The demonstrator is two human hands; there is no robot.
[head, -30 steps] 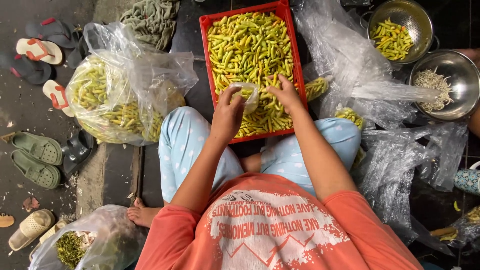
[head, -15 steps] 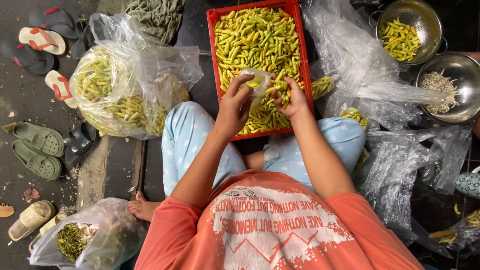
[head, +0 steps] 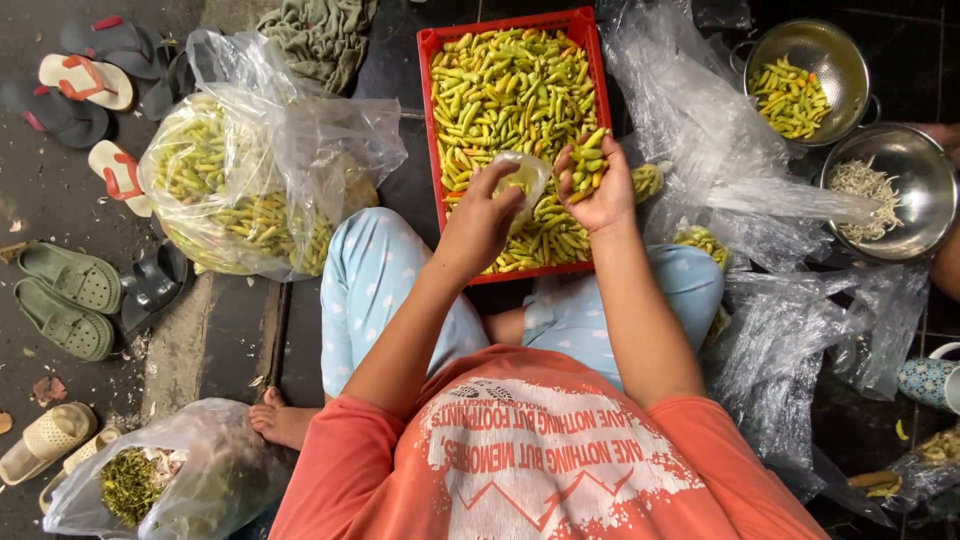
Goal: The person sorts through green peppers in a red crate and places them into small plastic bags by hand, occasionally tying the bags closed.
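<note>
We sit cross-legged on a dark floor, the red crate of green and yellow chillies propped against our knees, its near rim touching our pale blue trousers. Room to move is tight: a large clear bag of chillies bulges just beside the crate's left wall, and crumpled clear plastic sheeting crowds its right wall and spills down past our right knee. Beyond the sheeting stand a metal colander holding a few chillies and a steel bowl of pale stems, both well apart from our hands. Sandals scatter along the left edge, and a second bag of green scraps lies by our bare foot. The only open stretch is the strip of bare floor between the big bag and our left leg.

Over the crate's lower half, our left hand pinches the mouth of a small clear bag, fingers closed on its plastic. Our right hand, just beside it and almost touching the bag, is cupped palm-up around a handful of chillies, fingers curled to hold them.
</note>
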